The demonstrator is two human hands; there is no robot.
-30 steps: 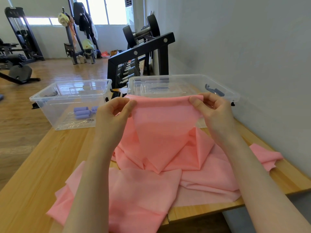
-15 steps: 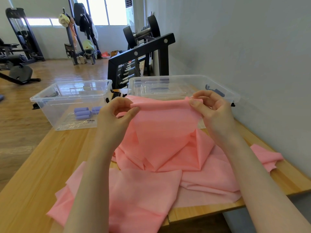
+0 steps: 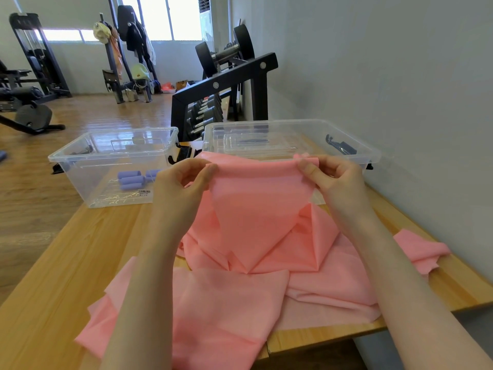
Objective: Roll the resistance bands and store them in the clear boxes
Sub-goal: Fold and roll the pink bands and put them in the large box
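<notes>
A long pink resistance band [image 3: 256,217] lies crumpled over the wooden table [image 3: 61,265], and its top end is lifted off the surface. My left hand [image 3: 184,182] pinches the left corner of that end between thumb and fingers. My right hand [image 3: 330,177] pinches the right corner, where the edge is bunched. Behind them stand two clear boxes: the left box [image 3: 80,158] holds rolled purple bands [image 3: 132,178], and the right box [image 3: 360,153] has a clear lid resting inside it.
A grey wall runs close along the table's right side. A black dumbbell rack [image 3: 226,86] stands behind the boxes. Gym machines [image 3: 29,76] and a coat stand are far off on the wooden floor. The pink band hangs over the table's near edge.
Both hands have lowered the band's top edge slightly and moved a little closer together. The right corner is now bunched between the right hand's fingers.
</notes>
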